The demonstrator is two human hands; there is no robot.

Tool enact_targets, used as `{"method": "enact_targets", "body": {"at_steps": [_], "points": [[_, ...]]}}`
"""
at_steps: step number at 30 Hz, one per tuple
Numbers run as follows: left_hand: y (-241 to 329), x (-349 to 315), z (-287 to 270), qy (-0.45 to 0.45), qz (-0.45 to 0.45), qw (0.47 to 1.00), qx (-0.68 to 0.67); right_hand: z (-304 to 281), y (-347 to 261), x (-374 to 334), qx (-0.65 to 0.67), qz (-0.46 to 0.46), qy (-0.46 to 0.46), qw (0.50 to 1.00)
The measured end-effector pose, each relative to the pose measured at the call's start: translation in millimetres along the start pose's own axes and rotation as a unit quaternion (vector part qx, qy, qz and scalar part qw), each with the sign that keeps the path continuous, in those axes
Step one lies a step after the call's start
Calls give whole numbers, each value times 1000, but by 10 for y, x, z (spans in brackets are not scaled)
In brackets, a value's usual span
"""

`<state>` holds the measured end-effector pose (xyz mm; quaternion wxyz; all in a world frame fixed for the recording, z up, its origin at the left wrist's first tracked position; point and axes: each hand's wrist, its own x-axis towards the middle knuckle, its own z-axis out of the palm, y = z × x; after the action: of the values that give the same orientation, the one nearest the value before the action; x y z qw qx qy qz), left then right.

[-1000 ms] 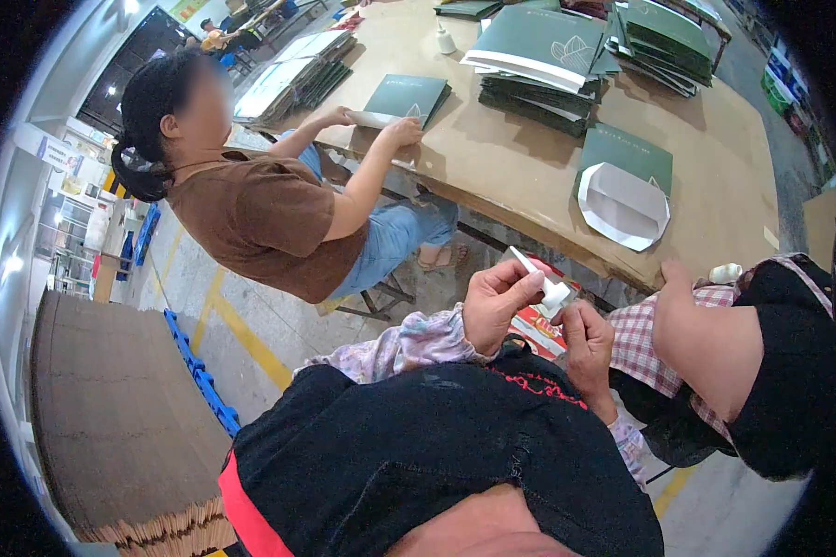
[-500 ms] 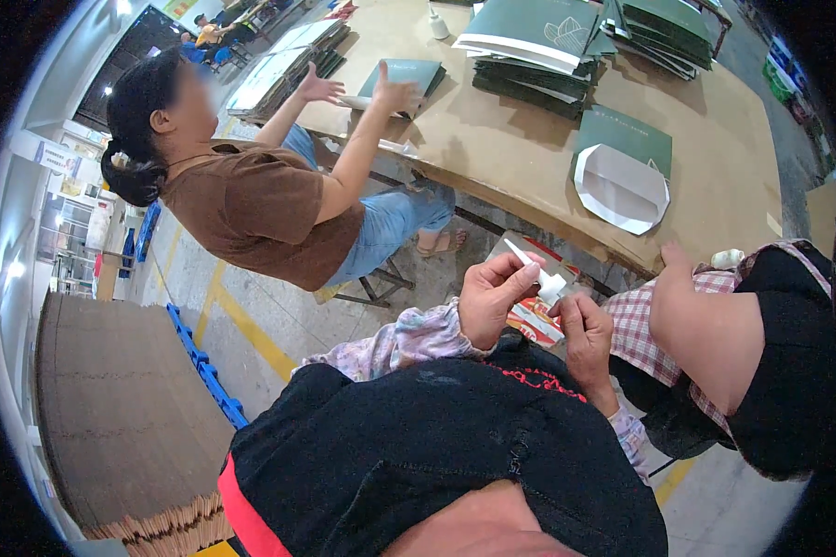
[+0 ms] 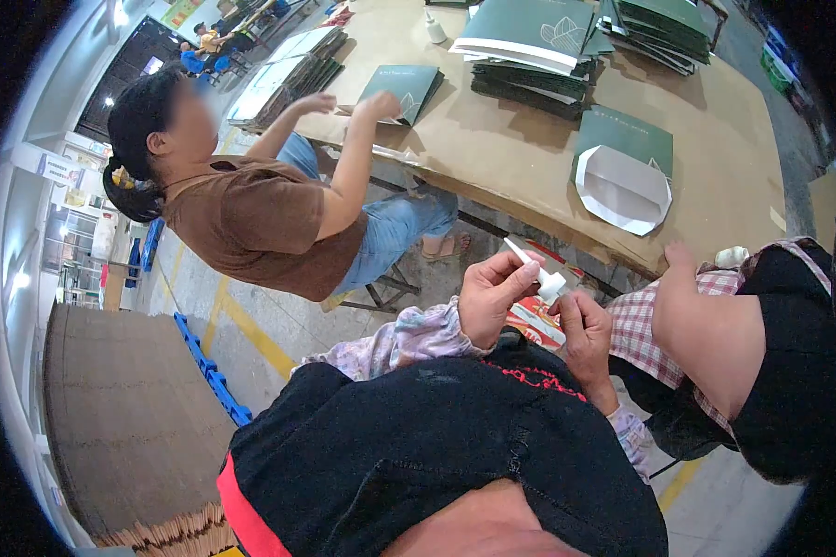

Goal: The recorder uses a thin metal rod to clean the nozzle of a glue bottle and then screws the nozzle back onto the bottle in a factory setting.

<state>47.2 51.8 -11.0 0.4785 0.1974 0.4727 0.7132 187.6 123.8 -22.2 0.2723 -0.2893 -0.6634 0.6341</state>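
Note:
My left hand pinches a white pointed nozzle cap between thumb and fingers, its thin tip slanting up to the left. Just right of the cap's wide end, my right hand is closed with thumb and forefinger pressed together. Whatever those fingers hold is hidden. Both hands are in front of my black apron, short of the table. On the brown tabletop beyond them lies a green paper bag with its white bottom folded open.
Stacks of green bags stand farther back, near a white squeeze bottle. A co-worker in a brown shirt sits at the left with a green bag in front. Another person's arm is close on my right. Brown cardboard sheets stand lower left.
My hands stay almost still around the nozzle cap. The co-worker at the left has lowered their raised, spread hands toward the bag before them, fingers now curled.

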Motion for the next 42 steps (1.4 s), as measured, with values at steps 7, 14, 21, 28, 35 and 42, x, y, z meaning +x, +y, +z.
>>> {"method": "enact_targets", "body": {"at_steps": [7, 14, 21, 28, 35, 42], "points": [[-10, 19, -45, 8, 3, 1000, -4, 43, 0, 38, 3, -7, -2, 1000], [-18, -21, -61, 15, 3, 1000, -12, 44, -1, 26, -3, -8, -13, 1000], [-31, -68, -43, 19, 8, 1000, -6, 36, -2, -12, -1, -12, -22, 1000], [-37, -84, -47, 10, 9, 1000, -17, 56, -23, -22, 0, -1, -18, 1000], [-48, -72, -63, 21, 12, 999, -36, 64, 19, 5, -5, -25, -15, 1000], [-58, -67, -90, 17, 6, 1000, -1, 46, -10, -6, -7, 6, -25, 1000]]}}
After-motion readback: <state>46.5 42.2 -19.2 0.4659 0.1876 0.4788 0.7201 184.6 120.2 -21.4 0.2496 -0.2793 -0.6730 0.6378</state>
